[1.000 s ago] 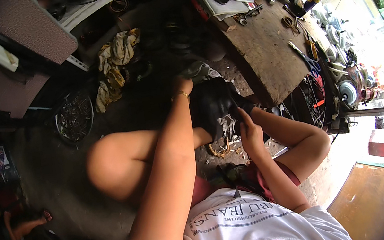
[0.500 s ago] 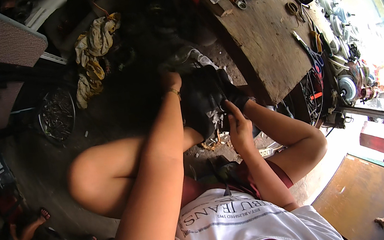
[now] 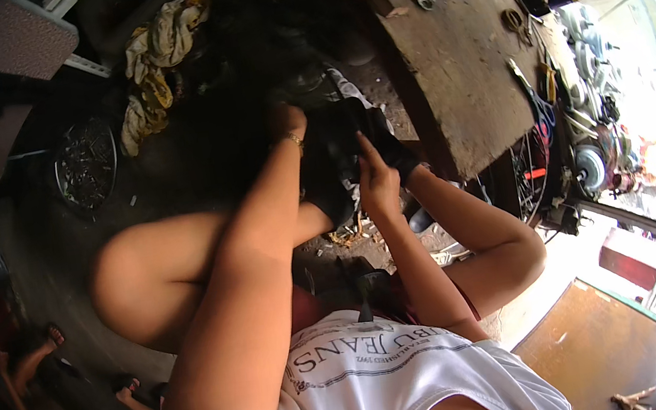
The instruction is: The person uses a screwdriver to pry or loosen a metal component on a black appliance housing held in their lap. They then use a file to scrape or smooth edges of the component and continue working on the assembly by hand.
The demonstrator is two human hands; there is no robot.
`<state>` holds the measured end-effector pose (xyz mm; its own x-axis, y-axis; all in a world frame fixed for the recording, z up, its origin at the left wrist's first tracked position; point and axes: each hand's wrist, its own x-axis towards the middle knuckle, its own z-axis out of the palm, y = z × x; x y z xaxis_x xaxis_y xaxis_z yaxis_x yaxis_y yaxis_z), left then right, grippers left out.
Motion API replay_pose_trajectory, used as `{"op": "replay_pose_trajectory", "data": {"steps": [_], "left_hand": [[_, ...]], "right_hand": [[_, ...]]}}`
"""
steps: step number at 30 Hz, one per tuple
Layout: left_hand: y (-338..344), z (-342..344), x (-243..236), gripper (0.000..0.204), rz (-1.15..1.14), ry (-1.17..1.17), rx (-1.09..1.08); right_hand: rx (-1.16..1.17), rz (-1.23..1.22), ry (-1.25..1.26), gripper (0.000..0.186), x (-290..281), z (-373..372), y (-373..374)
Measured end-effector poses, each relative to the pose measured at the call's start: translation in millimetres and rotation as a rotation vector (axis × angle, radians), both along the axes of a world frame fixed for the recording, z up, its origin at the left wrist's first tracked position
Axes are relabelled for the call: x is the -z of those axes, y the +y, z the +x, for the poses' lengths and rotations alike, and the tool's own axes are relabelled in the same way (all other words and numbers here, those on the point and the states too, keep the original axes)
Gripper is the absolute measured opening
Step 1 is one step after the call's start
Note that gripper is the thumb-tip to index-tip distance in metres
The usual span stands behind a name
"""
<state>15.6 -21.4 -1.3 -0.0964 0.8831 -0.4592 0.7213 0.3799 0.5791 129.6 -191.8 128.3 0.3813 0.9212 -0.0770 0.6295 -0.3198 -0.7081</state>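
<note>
A black, soft-looking thing (image 3: 330, 148) lies in deep shadow between my feet; its exact kind cannot be made out. My left hand (image 3: 287, 118), with a bracelet or watch at the wrist, is curled at its far left side, and the fingertips are lost in the dark. My right hand (image 3: 379, 183) is at its near right edge, the index finger stretched along it and the other fingers curled in. Beyond it lies a strip of pale patterned cloth (image 3: 349, 86). Dark coverings are on both my feet, one on either side.
A wooden workbench (image 3: 468, 68) stands at the right, with scissors (image 3: 528, 89) and other tools near its far edge. A round tray of small metal pieces (image 3: 88, 167) sits at the left, below a stained yellowish rag (image 3: 156, 53). Another person's foot (image 3: 53, 336) shows at lower left.
My view has shifted slightly. My right hand has moved away from me and left along the black thing. My left hand stays at its far left side.
</note>
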Motion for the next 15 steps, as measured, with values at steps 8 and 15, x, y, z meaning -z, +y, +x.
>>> {"op": "replay_pose_trajectory", "data": {"steps": [8,15], "left_hand": [[-10.1,5.1,-9.9,0.025,0.165,0.058,-0.005],[-4.1,0.4,-15.3,0.024,0.073,0.063,0.030]], "right_hand": [[0.038,-0.082,0.072,0.048,-50.5,6.5,-75.6],[0.039,-0.053,0.071,0.046,-3.0,7.7,-1.3]]}}
